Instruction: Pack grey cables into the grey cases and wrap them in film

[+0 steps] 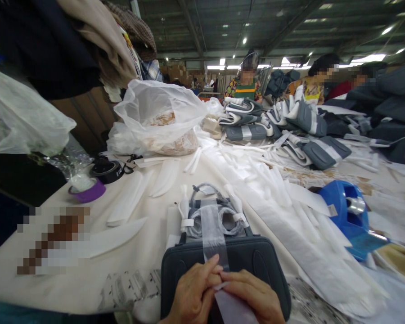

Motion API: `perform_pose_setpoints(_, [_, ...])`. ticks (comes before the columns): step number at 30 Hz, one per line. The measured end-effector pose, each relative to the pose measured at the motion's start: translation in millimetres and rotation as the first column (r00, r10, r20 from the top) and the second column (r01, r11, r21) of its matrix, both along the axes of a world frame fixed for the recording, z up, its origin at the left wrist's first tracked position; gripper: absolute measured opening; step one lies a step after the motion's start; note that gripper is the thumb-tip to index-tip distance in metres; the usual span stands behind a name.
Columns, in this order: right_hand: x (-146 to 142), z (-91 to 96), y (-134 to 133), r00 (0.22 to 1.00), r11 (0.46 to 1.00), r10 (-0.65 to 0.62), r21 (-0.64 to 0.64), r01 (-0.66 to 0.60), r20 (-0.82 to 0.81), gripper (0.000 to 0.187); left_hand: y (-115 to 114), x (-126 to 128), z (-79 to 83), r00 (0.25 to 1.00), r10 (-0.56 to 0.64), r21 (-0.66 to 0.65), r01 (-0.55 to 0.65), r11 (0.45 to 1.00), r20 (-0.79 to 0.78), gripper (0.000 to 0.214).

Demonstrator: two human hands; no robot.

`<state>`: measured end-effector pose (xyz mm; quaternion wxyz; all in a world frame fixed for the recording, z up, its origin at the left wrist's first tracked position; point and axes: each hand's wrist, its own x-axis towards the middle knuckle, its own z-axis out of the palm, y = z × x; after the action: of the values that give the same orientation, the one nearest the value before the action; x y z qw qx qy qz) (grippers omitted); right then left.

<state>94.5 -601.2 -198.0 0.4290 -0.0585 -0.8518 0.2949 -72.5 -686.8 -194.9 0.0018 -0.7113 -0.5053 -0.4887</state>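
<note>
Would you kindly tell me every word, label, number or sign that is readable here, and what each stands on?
"LIC", possibly incomplete: on the black round item.
Too blurred to read: the markings on the clear printed film beside the dark grey case.
I can read no other text.

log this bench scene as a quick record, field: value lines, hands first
left hand: fingertips pinching a translucent strip
right hand: fingers over the same strip, thumb hidden
worked item: dark grey case, two coils beyond its far edge, strip running between them onto the case
table, left: purple ring, black roll
table, right: blue holder
far side: clear bag, strapped grey bundles
</note>
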Motion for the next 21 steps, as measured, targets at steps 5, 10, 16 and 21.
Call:
perform_pose_setpoints(5, [0,-1.6,-6,1.0,0.997,0.006,-0.078,-0.008,-0.028,0.019,-3,0,-4.0,0.999,-0.015,-0.035,0.016,0.999,0.042,0.043])
perform_pose_setpoints(10, [-1,2.9,-4,0.997,0.994,0.057,-0.093,-0.061,-0.048,0.011,-4,-3,-6.0,0.995,0.085,0.015,-0.085,0.996,-0.05,0.037])
perform_pose_setpoints(16, [-2,-2.6,-2,0.989,0.98,0.143,-0.148,-0.135,0.048,0.022,7,0,-10.4,0.928,0.313,0.097,-0.299,0.949,-0.203,0.045])
perform_pose_setpoints(21, [-2,-11.3,-6,0.986,0.979,0.144,-0.156,-0.129,0.088,0.039,14,2,-13.1,0.894,0.379,0.053,-0.377,0.924,-0.237,0.04])
